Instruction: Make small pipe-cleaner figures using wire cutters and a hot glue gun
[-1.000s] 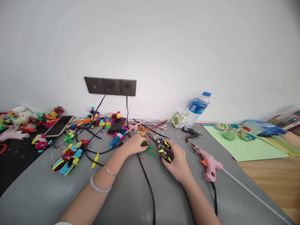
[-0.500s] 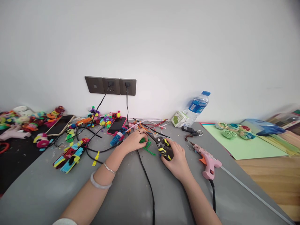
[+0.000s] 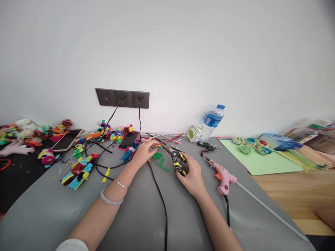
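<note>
My right hand (image 3: 192, 176) is wrapped round black-and-yellow pliers (image 3: 180, 164), whose jaws point away toward my left fingertips. My left hand (image 3: 146, 151) is closed in a pinch at the jaws, with a bit of green pipe cleaner showing at the fingertips; most of that piece is hidden. Just below the jaws, short cut green pipe cleaner pieces (image 3: 163, 167) lie on the grey table (image 3: 131, 223). Behind my left hand are loose pipe cleaners (image 3: 175, 138) in red, pink, white and black.
A pink glue gun (image 3: 223, 177) lies right of my right hand. Behind it are keys (image 3: 206, 144), a small box (image 3: 194, 134) and a leaning water bottle (image 3: 213, 122). Pipe cleaner figures (image 3: 80, 170), phones (image 3: 67, 140) and black cables (image 3: 159, 195) lie leftward. Green paper (image 3: 261, 164) holds paper flowers.
The view has turned slightly right. More green pieces now lie separate on the table below the pliers. My left hand has less green showing at its fingers; the pliers remain in my right hand.
</note>
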Available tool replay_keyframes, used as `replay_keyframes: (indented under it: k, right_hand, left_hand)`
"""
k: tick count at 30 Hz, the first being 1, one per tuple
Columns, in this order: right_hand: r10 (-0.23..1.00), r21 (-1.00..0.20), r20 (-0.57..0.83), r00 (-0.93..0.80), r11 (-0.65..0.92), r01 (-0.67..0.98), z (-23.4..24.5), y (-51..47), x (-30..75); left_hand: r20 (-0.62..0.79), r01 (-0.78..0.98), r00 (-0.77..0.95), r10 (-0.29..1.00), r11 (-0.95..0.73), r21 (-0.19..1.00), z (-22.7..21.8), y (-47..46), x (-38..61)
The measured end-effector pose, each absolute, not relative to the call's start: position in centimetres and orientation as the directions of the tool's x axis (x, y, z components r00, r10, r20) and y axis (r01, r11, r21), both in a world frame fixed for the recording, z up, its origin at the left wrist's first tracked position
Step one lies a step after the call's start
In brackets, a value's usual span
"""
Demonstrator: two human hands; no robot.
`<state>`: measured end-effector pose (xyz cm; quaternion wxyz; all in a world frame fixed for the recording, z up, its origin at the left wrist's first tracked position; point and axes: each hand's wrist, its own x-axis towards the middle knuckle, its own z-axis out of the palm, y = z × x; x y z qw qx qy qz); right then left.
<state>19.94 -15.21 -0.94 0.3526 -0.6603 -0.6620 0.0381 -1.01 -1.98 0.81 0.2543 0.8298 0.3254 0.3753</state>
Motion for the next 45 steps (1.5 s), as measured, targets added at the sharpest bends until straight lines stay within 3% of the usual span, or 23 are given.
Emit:
replay_keyframes:
  k: [10,19,24,33,39,45]
  right_hand:
    - [0.889,-0.541,0.436,0.137,0.138,0.829,-1.1,-15.1,20.0]
    - [0.861,-0.548,0.48,0.166,0.146,0.824,-1.7,-14.7,20.2]
    - [0.846,-0.541,0.488,0.214,0.102,0.835,-1.7,-14.7,20.1]
    - [0.757,-0.482,0.462,0.463,-0.223,0.847,-2.2,-13.6,20.2]
    - [0.774,-0.425,0.42,0.473,-0.293,0.857,-2.1,-11.7,20.0]
    - [0.769,-0.426,0.408,0.493,-0.317,0.847,-2.3,-9.3,19.8]
  left_hand:
    - [0.574,0.369,0.476,0.667,-0.743,0.558,-0.2,-2.1,-0.8]
    - [0.671,0.452,0.462,0.58,-0.805,0.385,-0.6,-2.4,-0.7]
    - [0.664,0.462,0.463,0.587,-0.799,0.384,-0.6,-2.5,-0.7]
    - [0.555,0.359,0.595,0.582,-0.81,0.464,-0.7,-2.3,-0.7]
    - [0.514,0.32,0.65,0.56,-0.815,0.483,0.5,-2.7,-1.1]
    - [0.303,0.275,0.835,0.458,-0.827,0.491,0.8,-3.5,-1.2]
